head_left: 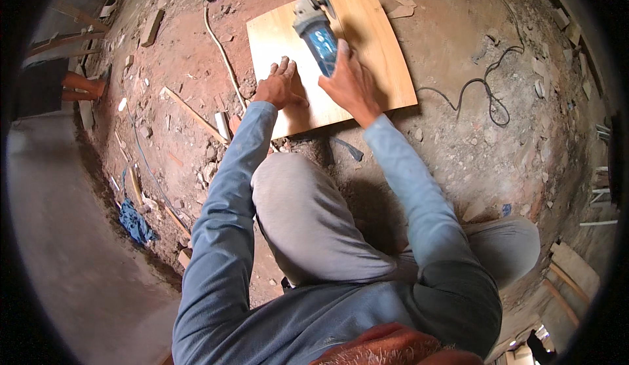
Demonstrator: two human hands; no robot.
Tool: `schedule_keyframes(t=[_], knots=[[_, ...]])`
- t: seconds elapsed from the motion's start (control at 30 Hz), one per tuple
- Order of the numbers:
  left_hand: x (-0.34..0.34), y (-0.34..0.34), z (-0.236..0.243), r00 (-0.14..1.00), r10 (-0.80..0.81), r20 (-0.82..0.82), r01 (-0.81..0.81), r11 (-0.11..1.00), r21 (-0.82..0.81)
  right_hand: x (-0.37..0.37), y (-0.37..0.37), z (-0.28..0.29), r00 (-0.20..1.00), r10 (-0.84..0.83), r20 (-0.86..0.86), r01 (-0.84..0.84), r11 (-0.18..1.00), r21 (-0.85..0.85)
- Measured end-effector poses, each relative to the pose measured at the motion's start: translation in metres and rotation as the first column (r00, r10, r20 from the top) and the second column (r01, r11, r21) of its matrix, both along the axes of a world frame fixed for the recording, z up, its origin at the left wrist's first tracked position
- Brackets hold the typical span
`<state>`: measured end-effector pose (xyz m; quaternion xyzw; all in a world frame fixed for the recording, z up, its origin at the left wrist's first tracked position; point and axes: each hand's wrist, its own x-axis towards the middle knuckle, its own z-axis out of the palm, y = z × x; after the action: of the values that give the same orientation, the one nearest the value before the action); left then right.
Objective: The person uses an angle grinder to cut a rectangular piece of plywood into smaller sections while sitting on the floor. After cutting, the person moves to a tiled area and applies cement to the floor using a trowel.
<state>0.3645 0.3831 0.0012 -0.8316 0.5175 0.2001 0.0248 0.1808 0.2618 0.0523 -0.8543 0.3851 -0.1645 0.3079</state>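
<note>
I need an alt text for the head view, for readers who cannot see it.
A person's right hand holds a blue grinder over a wooden board; the left hand rests on the board. Rubble litters the floor.

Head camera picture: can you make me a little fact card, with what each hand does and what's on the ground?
Left hand: spread on the wooden board
Right hand: gripping the blue and grey angle grinder
Grinder's disc: above or touching the board, can't tell
Ground: dirt and rubble; a dark cord right of the board
</note>
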Motion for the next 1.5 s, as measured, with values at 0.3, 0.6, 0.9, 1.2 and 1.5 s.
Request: schedule_keyframes(t=[0.3,0.6,0.9,1.2,1.5], knots=[[-0.007,-0.005,0.013,0.998,0.034,-0.044,-0.032,0.999,0.041,0.087,-0.044,-0.031,0.997,-0.077,0.008,0.078,0.988,-0.136],[-0.007,-0.006,0.012,0.997,0.062,-0.043,-0.059,0.996,0.071,0.118,-0.063,-0.041,0.988,-0.155,0.010,0.155,0.987,-0.041],[-0.001,-0.001,0.003,0.998,0.050,-0.043,-0.048,0.998,0.031,0.122,-0.067,-0.040,0.988,-0.157,0.006,0.157,0.984,-0.079],[-0.005,-0.005,0.012,0.997,0.063,-0.045,-0.060,0.996,0.068,0.124,-0.067,-0.042,0.985,-0.171,0.004,0.171,0.981,-0.087],[-0.005,-0.003,0.011,0.996,0.066,-0.064,-0.063,0.997,0.052,0.124,-0.070,-0.040,0.989,-0.147,-0.019,0.147,0.989,-0.019]])
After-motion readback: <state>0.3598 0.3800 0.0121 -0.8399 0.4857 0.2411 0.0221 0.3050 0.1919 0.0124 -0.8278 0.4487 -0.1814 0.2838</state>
